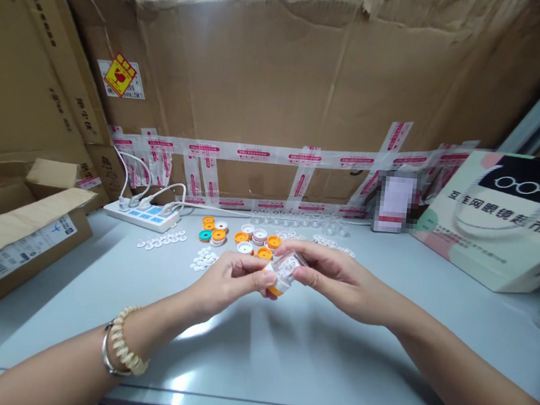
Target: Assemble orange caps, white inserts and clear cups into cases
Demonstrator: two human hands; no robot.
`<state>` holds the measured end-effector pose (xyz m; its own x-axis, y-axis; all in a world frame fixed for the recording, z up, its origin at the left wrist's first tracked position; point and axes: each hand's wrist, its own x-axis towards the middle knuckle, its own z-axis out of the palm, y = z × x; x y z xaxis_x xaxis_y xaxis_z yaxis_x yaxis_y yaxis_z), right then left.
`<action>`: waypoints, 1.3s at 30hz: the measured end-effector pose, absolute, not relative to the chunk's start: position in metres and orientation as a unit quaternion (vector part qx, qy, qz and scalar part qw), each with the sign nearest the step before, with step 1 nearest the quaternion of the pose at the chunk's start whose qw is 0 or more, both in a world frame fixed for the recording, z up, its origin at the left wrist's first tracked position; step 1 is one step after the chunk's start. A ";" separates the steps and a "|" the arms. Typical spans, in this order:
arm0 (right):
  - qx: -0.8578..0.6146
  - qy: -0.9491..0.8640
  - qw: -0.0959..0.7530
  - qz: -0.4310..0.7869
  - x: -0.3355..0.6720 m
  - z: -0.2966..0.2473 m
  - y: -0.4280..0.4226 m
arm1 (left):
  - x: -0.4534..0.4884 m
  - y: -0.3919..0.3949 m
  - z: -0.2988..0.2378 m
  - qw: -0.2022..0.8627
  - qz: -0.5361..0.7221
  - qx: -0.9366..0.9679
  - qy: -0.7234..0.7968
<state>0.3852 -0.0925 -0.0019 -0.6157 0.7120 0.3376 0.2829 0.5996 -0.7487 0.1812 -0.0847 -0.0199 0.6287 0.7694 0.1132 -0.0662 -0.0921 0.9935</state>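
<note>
Both hands meet over the middle of the pale table (257, 352). My left hand (232, 278) pinches the lower end of a small clear container with an orange cap (284, 273). My right hand (327, 270) grips the same container from the right, fingers curled around its clear top. Just behind the hands lie several orange, white and teal caps (241, 236). Small white discs (204, 260) are scattered to the left of them.
A white power strip (142, 215) with plugged cables lies at the back left. An open cardboard box (16, 237) stands at the left edge. Taped cardboard sheets (279, 102) wall the back. A row of clear cups (297, 219) lines it. A printed bag (500, 216) rests at right.
</note>
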 end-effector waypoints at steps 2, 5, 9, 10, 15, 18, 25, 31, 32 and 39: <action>-0.273 -0.850 0.308 0.329 0.389 -0.001 -0.093 | 0.180 -0.084 -0.021 0.650 0.314 0.643 0.257; -0.252 -0.862 0.297 0.324 0.391 -0.001 -0.093 | 0.179 -0.084 -0.021 0.691 0.277 0.621 0.247; -0.252 -0.868 0.306 0.299 0.390 -0.001 -0.092 | 0.180 -0.084 -0.022 0.674 0.277 0.641 0.240; -0.258 -0.867 0.312 0.292 0.389 -0.001 -0.093 | 0.181 -0.084 -0.023 0.664 0.283 0.649 0.241; -0.330 -0.827 0.357 0.284 0.380 -0.009 -0.091 | 0.185 -0.082 -0.031 0.647 0.325 0.639 0.259; -0.371 -0.778 0.394 0.321 0.372 -0.015 -0.087 | 0.187 -0.081 -0.036 0.665 0.345 0.612 0.254; -0.343 -0.701 0.434 0.449 0.364 -0.017 -0.083 | 0.191 -0.084 -0.035 0.743 0.355 0.510 0.248; -0.341 -0.674 0.453 0.473 0.371 -0.021 -0.079 | 0.186 -0.080 -0.033 0.773 0.343 0.480 0.234; -0.336 -0.678 0.451 0.473 0.372 -0.022 -0.079 | 0.186 -0.080 -0.034 0.778 0.342 0.472 0.234; -0.313 -0.776 0.493 0.238 0.371 -0.033 -0.087 | 0.188 -0.079 -0.036 0.764 0.369 0.482 0.218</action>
<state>0.3708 -0.0872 -0.0329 -0.3175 0.7206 0.6164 0.2517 0.6908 -0.6778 0.1877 -0.0792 -0.0359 0.6328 0.7740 0.0219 -0.3526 0.2628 0.8981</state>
